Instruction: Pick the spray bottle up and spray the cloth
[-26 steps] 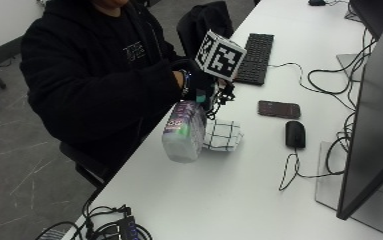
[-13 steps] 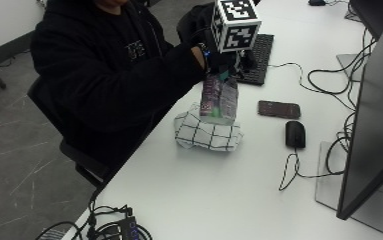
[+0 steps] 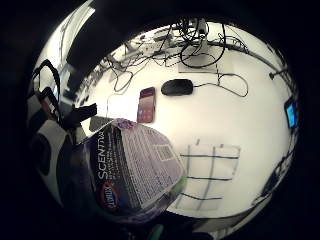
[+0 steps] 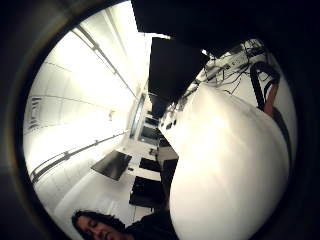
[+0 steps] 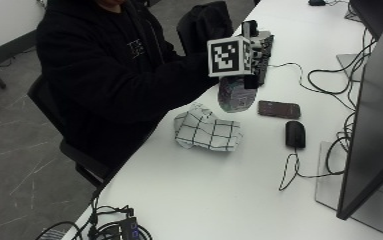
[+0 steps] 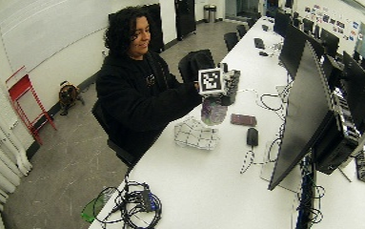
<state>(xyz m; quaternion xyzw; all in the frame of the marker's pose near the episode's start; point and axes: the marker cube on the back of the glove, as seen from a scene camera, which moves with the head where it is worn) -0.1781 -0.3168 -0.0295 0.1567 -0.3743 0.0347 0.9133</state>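
My gloved right hand [image 5: 199,69] grips the spray bottle [image 5: 236,96] by its top and holds it in the air above the white table [image 5: 197,195]. The bottle's purple and grey label [image 3: 131,169] fills much of the little finger side palm view, and its pale body [image 4: 225,165] fills much of the thumb side palm view. The cloth [image 5: 207,131], white with a black grid, lies crumpled on the table below the bottle and a little nearer the person. It also shows flat on the table in the palm view [image 3: 207,172]. From further off, the bottle [image 6: 213,111] hangs above the cloth [image 6: 196,136].
A phone [image 5: 279,108] and a black mouse [image 5: 295,134] lie just beyond the cloth, with cables trailing to a large monitor [image 5: 371,120]. A black keyboard [image 5: 263,47] lies behind the bottle. A cable bundle [image 5: 114,227] sits at the table's near end.
The hand has lifted the bottle from a tilted stand on the table beside the cloth to upright in the air. The cloth now lies uncovered.
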